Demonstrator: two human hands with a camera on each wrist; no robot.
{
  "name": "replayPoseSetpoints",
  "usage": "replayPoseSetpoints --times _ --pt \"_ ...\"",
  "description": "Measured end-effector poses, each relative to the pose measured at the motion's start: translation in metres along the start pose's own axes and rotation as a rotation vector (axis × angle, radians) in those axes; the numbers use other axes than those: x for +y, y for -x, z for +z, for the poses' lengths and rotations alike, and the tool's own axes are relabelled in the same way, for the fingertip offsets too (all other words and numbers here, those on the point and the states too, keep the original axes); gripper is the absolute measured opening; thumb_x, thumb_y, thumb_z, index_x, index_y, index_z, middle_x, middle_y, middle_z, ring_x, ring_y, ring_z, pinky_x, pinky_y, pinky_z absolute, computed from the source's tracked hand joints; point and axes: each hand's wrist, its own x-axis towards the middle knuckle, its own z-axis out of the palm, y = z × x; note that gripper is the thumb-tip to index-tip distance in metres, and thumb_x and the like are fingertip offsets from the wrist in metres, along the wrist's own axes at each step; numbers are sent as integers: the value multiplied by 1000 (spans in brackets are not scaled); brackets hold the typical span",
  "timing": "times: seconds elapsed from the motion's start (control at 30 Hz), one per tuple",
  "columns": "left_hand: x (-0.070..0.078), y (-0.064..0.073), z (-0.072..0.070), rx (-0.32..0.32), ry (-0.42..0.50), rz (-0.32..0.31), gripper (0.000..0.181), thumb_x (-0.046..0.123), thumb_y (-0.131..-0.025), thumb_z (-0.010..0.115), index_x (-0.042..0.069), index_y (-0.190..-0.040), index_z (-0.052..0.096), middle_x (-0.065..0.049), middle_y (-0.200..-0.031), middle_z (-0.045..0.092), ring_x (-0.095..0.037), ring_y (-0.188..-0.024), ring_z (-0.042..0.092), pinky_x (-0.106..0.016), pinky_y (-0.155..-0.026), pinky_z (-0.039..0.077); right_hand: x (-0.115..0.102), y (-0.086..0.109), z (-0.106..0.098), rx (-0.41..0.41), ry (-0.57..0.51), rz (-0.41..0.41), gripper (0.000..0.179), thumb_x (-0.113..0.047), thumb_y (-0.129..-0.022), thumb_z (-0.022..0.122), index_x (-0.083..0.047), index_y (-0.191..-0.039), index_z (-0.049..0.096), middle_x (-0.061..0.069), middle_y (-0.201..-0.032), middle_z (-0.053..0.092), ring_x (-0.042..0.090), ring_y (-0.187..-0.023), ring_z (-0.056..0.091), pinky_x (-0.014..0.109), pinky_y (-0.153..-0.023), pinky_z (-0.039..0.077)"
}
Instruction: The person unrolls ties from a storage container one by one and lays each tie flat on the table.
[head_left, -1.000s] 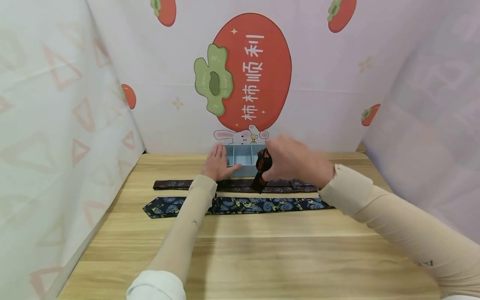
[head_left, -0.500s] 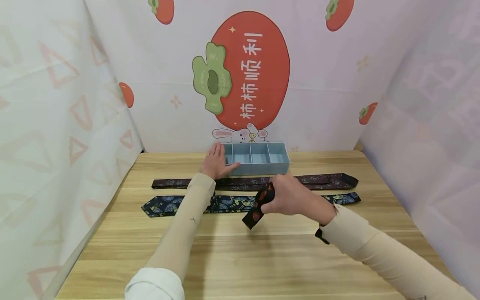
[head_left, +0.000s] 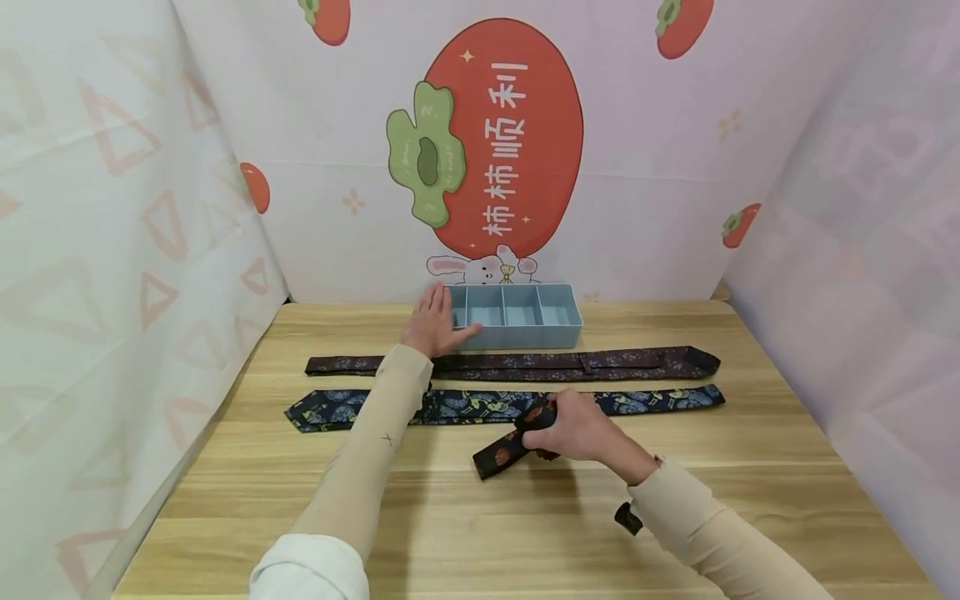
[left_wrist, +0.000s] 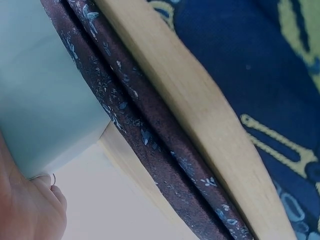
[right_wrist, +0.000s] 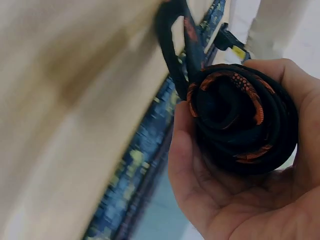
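My right hand (head_left: 573, 427) grips a black necktie with orange figures (right_wrist: 245, 120), rolled into a coil, above the table in front of the other ties. A loose end of this tie (head_left: 498, 457) sticks out to the left of the hand. My left hand (head_left: 433, 325) lies at the left end of a pale blue divided box (head_left: 525, 337), fingers straight and thumb spread along its front. Dark maroon floral tie (head_left: 495, 363) lies lengthwise just before the box. Nearer me lies a navy tie with blue and yellow pattern (head_left: 652, 401), partly covered by my left forearm and right hand.
The wooden table (head_left: 480, 542) reaches back to a white cloth wall (head_left: 645, 233) printed with persimmons. Cloth also hangs at the left and right sides. Beside my right cuff is a small black object (head_left: 628, 518).
My right hand has come down and toward me from over the box, carrying the rolled black tie past the two lying ties. My left hand has stayed at the box.
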Motion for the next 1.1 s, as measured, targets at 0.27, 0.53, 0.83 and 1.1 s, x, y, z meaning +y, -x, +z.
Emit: replayPoseSetpoints --times 0.27,0.53,0.83,1.1 --pt "-2 -2 2 3 -14 -1 114 82 -98 35 -5 -167 9 -20 -178 4 -34 -167 2 -46 -136 9 17 -8 28 39 -47 47 35 -36 -80 86 -5 -85 72 7 -72 66 18 -56 60 31 -50 50" --pt "-4 -4 5 -1 -11 -10 115 83 -97 36 -4 -167 10 -20 -178 6 -34 -167 3 -45 -136 10 20 -12 37 62 3 68 49 -43 -77 89 -1 -95 71 9 -81 68 20 -61 65 32 -53 54" --pt "-6 0 -3 -10 142 17 116 79 -98 43 -4 -167 3 -21 -178 1 -35 -167 2 -46 -136 8 26 -9 28 25 8 81 51 -55 -82 84 -7 -83 69 8 -71 65 18 -54 56 31 -50 46" --pt "-2 23 -24 63 184 121 101 68 -104 45 -6 -166 15 -24 -175 17 -38 -165 16 -49 -135 14 34 -6 18 11 -7 93 57 -62 -83 81 -15 -63 54 -3 -54 40 12 -48 32 28 -49 31"
